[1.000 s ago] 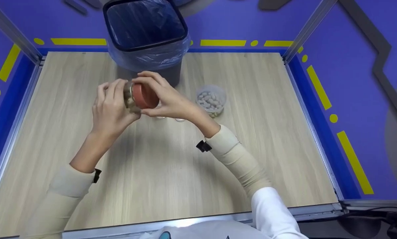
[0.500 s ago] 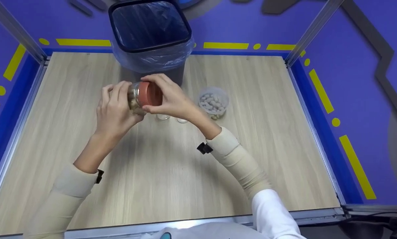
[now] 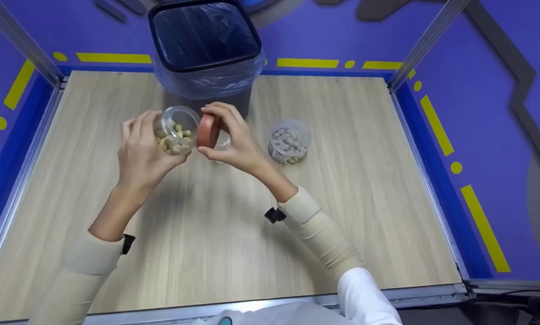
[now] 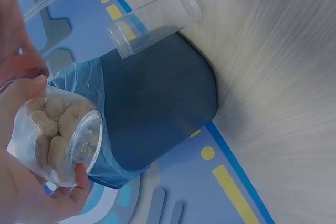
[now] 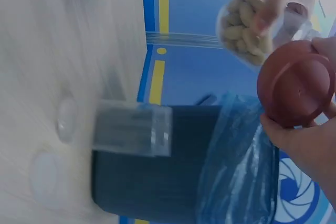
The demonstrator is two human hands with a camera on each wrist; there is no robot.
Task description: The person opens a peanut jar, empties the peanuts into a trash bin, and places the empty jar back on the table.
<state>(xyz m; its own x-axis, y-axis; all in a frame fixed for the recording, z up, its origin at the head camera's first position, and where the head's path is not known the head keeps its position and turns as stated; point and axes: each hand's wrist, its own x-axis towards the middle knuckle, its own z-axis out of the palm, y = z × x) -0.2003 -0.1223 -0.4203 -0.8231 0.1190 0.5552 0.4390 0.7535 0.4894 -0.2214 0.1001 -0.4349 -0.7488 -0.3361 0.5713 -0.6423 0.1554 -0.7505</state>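
My left hand [image 3: 141, 151] holds a clear jar [image 3: 163, 124] tilted, its open mouth facing right. Inside lie nuts [image 4: 55, 121] that look like peanuts in their shells. With fingertips and thumb, my right hand [image 3: 238, 140] grips a reddish-brown screw lid [image 3: 208, 131] by its rim. The lid stands on edge just right of the jar's mouth, apart from it. In the right wrist view the lid [image 5: 296, 82] shows its round face, and the jar [image 5: 244, 27] is above and left of it.
Behind my right hand stands another clear jar [image 3: 223, 141], seemingly empty, better seen in the left wrist view [image 4: 152, 22]. A clear tub [image 3: 290, 141] of pale nuts stands to its right. A bagged dark bin [image 3: 206, 83] is at the back. Two round clear or pale discs [image 5: 66, 116] lie on the table.
The lid has come off the jar in my left hand. The jar has moved slightly left and its mouth now shows; my right hand has shifted slightly right with the lid.
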